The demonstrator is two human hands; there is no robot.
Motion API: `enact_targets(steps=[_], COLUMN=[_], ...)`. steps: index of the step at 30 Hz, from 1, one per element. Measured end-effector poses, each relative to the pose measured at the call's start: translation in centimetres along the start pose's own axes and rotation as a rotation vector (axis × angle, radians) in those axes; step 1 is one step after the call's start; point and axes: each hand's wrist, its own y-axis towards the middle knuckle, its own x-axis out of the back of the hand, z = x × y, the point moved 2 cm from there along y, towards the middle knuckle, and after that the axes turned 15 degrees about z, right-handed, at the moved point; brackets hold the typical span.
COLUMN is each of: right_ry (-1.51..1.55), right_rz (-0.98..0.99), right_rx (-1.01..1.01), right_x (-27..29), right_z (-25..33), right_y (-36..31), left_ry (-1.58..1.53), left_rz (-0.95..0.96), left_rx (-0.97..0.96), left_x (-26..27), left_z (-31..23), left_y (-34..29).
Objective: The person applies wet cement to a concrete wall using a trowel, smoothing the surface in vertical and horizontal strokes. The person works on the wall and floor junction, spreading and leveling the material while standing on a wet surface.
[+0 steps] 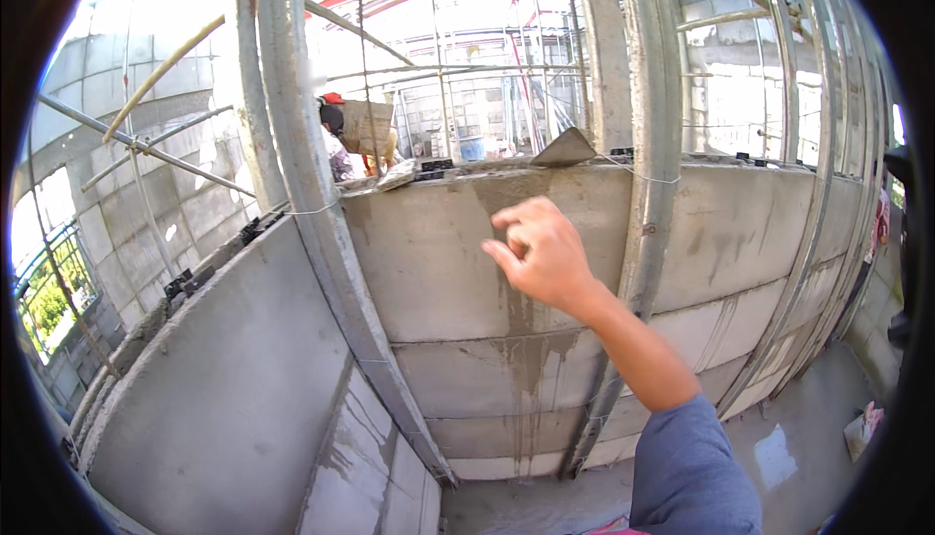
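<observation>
My right hand is raised in front of a grey panel wall, just below its top edge. Thumb and index finger stand apart, the other fingers are loosely curled, and I see nothing between them. Whether the hand touches the panel I cannot tell. A grey, triangular flat piece, like a trowel blade, lies on the wall's top edge above the hand. A broken grey chunk rests on the same edge further left. My left hand is out of view.
Upright metal posts stand against the panels, tied with thin wire. Another panel wall meets this one at the left. Beyond are scaffold poles and a person in a red cap. A whitish bucket stands on the floor at right.
</observation>
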Motion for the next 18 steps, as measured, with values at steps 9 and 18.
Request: enact_targets(steps=[9, 18], right_ry=[0.966, 0.892], right_rz=[0.601, 0.264], right_rx=[-0.811, -1.302], right_x=[-1.9, -2.4], right_z=[-7.4, -4.1], right_y=[-36.7, -62.7], left_ry=[-1.192, -1.123], left_rz=[0.736, 0.752], left_rx=[-0.022, -0.084], left_x=[-27.0, -41.2], left_z=[-23.8, -37.5], left_y=[10.6, 19.5])
